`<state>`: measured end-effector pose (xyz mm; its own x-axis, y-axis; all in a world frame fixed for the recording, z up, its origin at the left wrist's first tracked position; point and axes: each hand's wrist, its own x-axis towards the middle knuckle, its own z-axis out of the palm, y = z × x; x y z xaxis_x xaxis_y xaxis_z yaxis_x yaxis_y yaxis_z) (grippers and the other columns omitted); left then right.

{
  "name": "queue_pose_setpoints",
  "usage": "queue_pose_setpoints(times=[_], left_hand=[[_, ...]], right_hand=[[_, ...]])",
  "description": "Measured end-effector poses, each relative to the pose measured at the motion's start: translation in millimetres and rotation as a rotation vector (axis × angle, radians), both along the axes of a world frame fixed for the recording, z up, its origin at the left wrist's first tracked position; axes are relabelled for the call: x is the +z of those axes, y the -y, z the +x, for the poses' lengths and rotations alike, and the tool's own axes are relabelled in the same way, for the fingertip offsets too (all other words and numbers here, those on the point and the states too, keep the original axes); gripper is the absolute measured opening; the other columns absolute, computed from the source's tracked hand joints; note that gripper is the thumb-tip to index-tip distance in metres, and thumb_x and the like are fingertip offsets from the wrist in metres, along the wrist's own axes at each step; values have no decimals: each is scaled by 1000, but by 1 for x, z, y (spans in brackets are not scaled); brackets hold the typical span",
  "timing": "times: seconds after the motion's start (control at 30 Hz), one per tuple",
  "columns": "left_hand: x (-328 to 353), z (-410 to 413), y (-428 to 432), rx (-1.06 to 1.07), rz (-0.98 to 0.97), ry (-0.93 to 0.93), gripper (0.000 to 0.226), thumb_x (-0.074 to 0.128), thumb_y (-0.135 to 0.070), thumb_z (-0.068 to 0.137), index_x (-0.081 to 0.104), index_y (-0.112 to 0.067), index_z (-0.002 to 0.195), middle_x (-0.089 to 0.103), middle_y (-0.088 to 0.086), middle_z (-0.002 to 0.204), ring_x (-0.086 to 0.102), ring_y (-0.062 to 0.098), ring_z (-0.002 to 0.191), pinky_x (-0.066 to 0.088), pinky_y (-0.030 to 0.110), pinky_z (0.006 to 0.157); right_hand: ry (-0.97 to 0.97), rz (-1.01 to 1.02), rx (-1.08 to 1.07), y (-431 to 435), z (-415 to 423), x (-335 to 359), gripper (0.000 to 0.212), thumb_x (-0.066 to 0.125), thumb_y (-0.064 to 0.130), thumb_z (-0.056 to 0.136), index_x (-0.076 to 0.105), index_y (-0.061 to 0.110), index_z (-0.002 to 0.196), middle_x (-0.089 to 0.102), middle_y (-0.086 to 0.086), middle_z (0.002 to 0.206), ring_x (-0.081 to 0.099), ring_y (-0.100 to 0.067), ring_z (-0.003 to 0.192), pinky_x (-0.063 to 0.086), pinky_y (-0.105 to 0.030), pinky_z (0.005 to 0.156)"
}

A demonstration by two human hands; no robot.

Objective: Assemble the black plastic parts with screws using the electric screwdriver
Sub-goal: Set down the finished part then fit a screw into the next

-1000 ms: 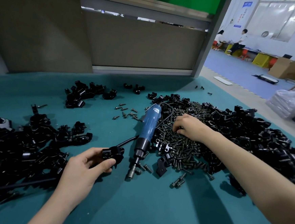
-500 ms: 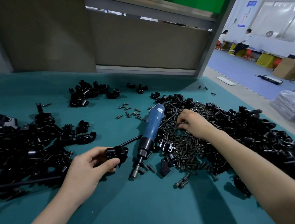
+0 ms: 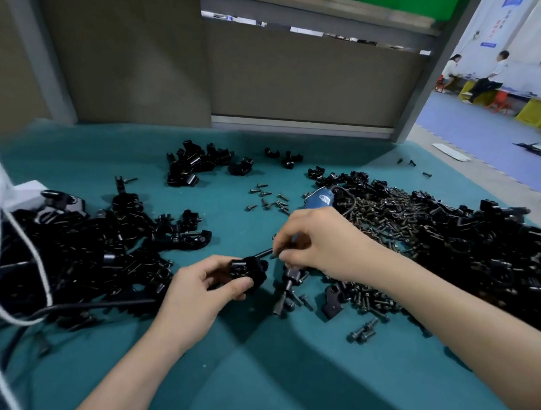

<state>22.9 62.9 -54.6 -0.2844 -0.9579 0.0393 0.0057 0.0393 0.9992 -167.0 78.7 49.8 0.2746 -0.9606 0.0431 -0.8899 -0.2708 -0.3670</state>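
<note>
Black plastic part (image 3: pixel 247 271) is gripped in left hand (image 3: pixel 200 293) at near centre, right hand (image 3: pixel 319 242) fingertips pinched just right of it — whether on a screw cannot be told — so the part's hole should be held steady before the electric screwdriver (image 3: pixel 320 199) lying beneath is lifted.

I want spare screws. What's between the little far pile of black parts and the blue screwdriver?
Loose screws lie scattered on the mat between pile and screwdriver, seen in the head view.
</note>
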Motion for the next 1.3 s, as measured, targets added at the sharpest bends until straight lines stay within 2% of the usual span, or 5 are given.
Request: queue_pose_setpoints(times=[0.3, 0.5, 0.63, 1.07, 1.3], left_hand=[[-2, 2, 2, -3, -9, 12, 21, 77, -1, 75, 73, -18, 85, 75, 4, 78, 68, 12, 66, 56, 23, 71], [-2, 2, 2, -20, -32, 62, 19, 80, -10, 73, 75, -23, 85, 74, 4, 78, 70, 16, 69, 55, 41, 83], [-2, 2, 2, -16, -24, 52, 18, 79, -10, 74, 75, -22, 86, 75, 5, 81, 71, 18, 72, 53, 52, 88], [0, 4, 2, -44, -67, 81, 25, 79, -40, 63, 71, -26, 82, 73, 4, 72, 71, 19, 69, 56, 44, 82], [-3, 5, 4, -63, -65, 87, 13, 78, -12, 78, 72, -24, 80, 73, 8, 75, 70, 22, 72, 57, 44, 80]], right_hand=[[-96, 7, 49, 9, 19, 5, 12, 69, 11, 86, 75, 11, 97, 70, 1, 98, 52, 1, 73, 38, -2, 73], [-196, 28, 78, 10, 24, 4, 15, 66, 16, 89, 73, 14, 102, 71, 2, 99, 58, -5, 84, 45, -19, 84], [13, 62, 35, 10, 21, 4, 12, 69, 11, 87, 74, 12, 98, 71, 8, 76, 68, -2, 72, 47, -7, 69], [-186, -7, 248, 6, 42, 7, 11, 64, 15, 90, 73, 12, 97, 69, -1, 96, 59, -13, 88, 43, -30, 86], [-152, 57, 239, 9, 50, 5, 12, 68, 16, 87, 70, 12, 98, 73, -2, 86, 58, -10, 79, 46, -30, 81]])
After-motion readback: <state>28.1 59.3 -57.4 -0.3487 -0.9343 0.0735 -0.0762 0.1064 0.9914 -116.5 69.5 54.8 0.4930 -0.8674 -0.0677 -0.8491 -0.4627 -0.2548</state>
